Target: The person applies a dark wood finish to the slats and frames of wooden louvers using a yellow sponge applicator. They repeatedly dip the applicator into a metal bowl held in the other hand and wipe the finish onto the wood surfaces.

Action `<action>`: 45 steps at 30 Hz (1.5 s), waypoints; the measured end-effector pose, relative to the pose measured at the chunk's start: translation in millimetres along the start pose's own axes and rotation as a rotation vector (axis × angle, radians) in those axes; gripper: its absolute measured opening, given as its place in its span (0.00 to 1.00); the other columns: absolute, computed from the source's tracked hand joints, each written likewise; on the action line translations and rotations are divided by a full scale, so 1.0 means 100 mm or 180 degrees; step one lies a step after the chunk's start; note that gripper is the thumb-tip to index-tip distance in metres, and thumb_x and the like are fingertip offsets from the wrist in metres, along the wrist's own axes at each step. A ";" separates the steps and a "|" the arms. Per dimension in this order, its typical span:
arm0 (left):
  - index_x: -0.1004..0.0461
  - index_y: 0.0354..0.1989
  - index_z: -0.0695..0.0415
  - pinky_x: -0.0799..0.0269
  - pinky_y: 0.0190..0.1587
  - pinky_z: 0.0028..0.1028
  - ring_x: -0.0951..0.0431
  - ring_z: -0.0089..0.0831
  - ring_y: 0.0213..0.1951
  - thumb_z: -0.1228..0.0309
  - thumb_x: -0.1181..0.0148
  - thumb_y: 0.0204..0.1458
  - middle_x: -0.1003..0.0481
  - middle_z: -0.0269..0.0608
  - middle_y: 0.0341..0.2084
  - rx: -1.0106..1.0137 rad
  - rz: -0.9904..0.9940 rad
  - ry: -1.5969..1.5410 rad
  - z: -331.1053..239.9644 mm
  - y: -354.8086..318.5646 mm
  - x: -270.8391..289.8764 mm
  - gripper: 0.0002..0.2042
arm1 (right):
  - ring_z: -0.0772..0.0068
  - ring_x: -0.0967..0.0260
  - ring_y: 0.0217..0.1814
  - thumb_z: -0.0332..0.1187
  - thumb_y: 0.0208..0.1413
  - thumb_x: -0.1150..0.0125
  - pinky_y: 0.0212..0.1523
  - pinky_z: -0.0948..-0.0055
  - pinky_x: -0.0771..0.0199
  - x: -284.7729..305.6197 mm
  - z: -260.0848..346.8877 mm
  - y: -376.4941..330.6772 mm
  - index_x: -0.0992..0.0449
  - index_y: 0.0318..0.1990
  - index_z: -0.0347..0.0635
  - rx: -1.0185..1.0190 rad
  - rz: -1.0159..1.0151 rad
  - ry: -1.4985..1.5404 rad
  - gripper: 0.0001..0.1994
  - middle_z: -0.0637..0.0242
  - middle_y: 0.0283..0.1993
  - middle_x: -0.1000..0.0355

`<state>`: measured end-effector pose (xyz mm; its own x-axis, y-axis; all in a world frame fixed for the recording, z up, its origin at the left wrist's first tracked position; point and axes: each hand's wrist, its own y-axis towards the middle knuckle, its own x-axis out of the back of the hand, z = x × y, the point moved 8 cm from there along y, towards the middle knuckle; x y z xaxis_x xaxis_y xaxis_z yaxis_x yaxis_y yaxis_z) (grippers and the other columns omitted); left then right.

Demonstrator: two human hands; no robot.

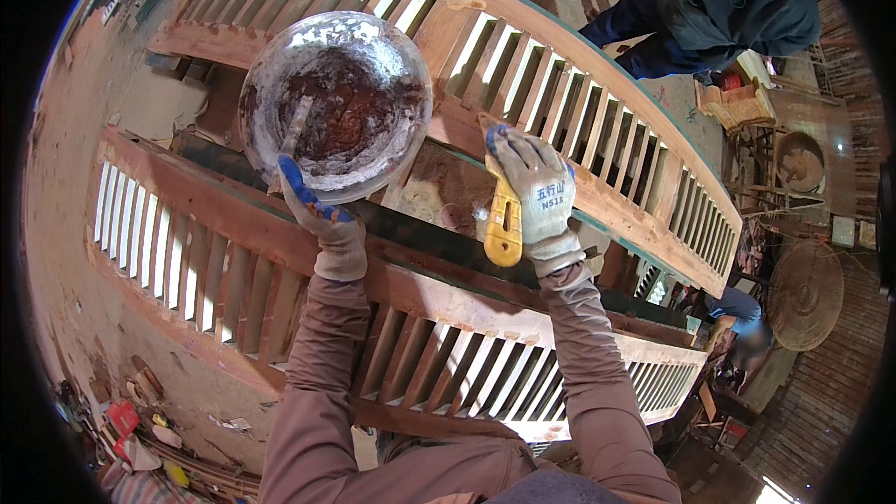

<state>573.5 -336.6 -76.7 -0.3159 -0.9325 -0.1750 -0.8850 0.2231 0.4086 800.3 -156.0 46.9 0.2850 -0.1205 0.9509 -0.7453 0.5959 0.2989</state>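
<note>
Left hand (322,215) grips the paste bowl (336,103) steady above the slatted frame (523,121); right hand (534,191) beside it clasps a yellow-handled scraper (502,224), pressing paste into wood.

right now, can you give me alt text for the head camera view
Two gloved hands work over slatted reddish wooden frames: the left hand holds a clear round bowl of reddish-brown paste, and the right hand grips a yellow-handled scraper against the wood. Another person in dark clothing crouches beyond.

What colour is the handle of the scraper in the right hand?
Yellow: the scraper handle shows below the gloved right hand, head view.
</note>
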 end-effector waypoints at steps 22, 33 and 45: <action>0.51 0.70 0.71 0.52 0.73 0.44 0.45 0.49 0.71 0.35 0.54 0.57 0.47 0.59 0.70 0.0028 0.0101 0.0024 -0.06 -0.01 -0.13 0.49 | 0.60 0.27 0.52 0.34 0.50 0.39 0.53 0.64 0.25 0.12 -0.07 0.03 0.22 0.53 0.46 0.0001 -0.0042 0.0077 0.20 0.65 0.51 0.22; 0.52 0.71 0.71 0.53 0.73 0.44 0.46 0.48 0.71 0.42 0.55 0.61 0.48 0.59 0.71 0.0095 0.0070 -0.0078 -0.09 -0.01 -0.17 0.43 | 0.61 0.28 0.55 0.43 0.55 0.38 0.50 0.60 0.26 -0.19 0.10 0.22 0.21 0.45 0.48 0.0210 -0.0019 -0.0017 0.14 0.67 0.49 0.23; 0.49 0.71 0.68 0.47 0.71 0.46 0.42 0.49 0.69 0.44 0.56 0.60 0.46 0.57 0.70 0.0314 -0.0046 -0.0349 0.08 0.01 -0.11 0.41 | 0.61 0.27 0.55 0.39 0.55 0.43 0.54 0.60 0.28 -0.15 -0.07 0.16 0.22 0.48 0.47 -0.0059 0.0140 0.0295 0.15 0.66 0.50 0.23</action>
<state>573.6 -323.9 -81.9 -0.3334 -0.9005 -0.2792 -0.9174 0.2416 0.3161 787.8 -139.2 37.0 0.3074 -0.0203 0.9513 -0.7474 0.6137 0.2546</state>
